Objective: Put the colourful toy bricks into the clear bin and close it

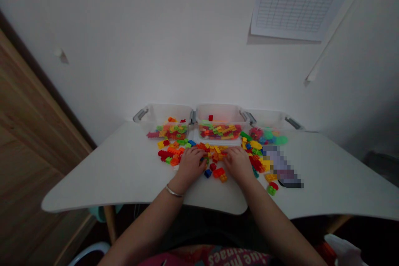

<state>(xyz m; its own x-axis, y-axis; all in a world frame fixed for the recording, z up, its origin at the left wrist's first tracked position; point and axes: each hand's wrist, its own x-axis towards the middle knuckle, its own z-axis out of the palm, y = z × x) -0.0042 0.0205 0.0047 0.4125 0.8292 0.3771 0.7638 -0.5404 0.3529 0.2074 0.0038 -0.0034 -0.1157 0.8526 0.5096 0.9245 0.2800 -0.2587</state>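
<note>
My left hand [190, 165], a bangle at its wrist, rests over the toy building bricks [171, 152] with its fingers curled down. What its fingertips grip is too small to make out. Facing it, my right hand [239, 165] has its fingers bent together at an orange toy brick [222, 156] in the middle of the spread. Between the hands, closer to me, lie a blue brick [208, 173] and a red-orange brick [219, 172]. More red and yellow bricks [257, 163] lie right of my right hand.
Three clear plastic boxes with grey latches stand along the wall: the left box [166, 110], the middle box [220, 110] and the right box [268, 116], all holding coloured pieces. A pixelated flat object [283, 167] lies right of the bricks. The white table [124, 174] has a curved front edge.
</note>
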